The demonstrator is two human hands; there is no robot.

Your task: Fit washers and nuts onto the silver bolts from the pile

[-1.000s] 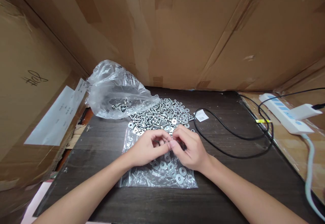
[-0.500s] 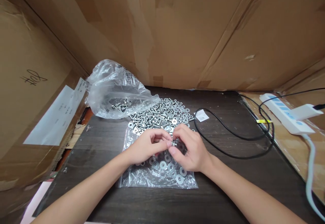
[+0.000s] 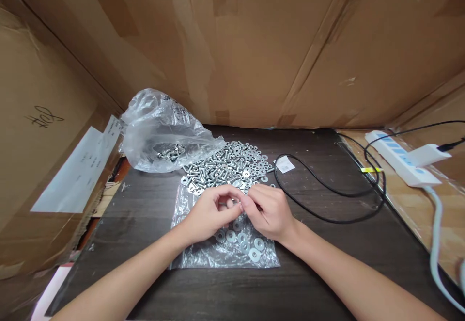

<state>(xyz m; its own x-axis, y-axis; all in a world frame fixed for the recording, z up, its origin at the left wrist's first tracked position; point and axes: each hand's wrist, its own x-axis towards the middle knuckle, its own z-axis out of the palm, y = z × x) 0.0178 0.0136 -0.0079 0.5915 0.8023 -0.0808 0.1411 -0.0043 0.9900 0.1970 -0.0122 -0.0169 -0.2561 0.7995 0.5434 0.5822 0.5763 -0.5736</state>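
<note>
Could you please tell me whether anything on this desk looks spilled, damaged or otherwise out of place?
Yes: a loose heap of bolts and washers lies spilled on the dark table, outside the crumpled plastic bag. The cardboard wall behind is creased and scuffed.

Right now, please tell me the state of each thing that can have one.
Left hand: fingers pinched, meeting right hand.
Right hand: fingers pinched; small part hidden.
Flat clear bag: lying flat, washers on it.
Crumpled bag: open, screws inside.
Black cable: looped on table.
</note>
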